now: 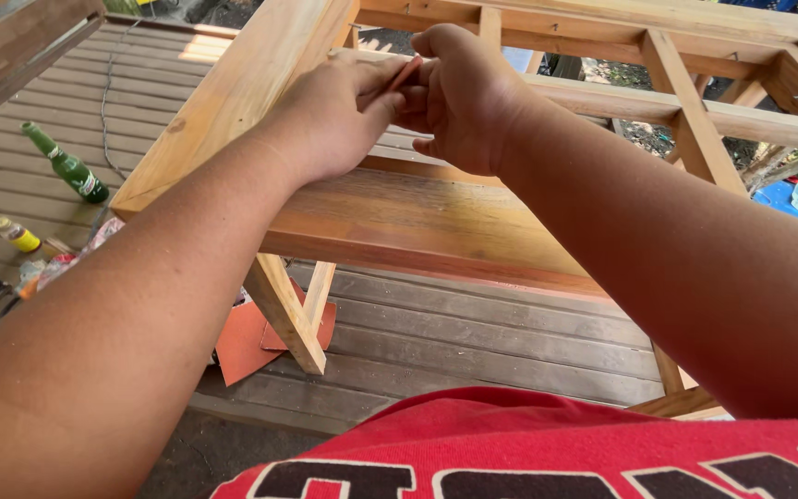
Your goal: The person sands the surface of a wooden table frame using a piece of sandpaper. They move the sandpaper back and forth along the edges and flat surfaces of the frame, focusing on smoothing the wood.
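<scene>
The frame (417, 222) stands on the deck (473, 342), its near board (427, 226) darker and smoother-looking than the pale rails beyond. I judge the sanding part done, the far rails left. My left hand (334, 115) and right hand (464, 97) meet at the board's far edge, both pinched on a thin reddish sandpaper strip (405, 74). More sheets (251, 337) lie below.

Green bottle (66, 167), white label; yellow-labelled bottle (18, 236), left floor.
</scene>
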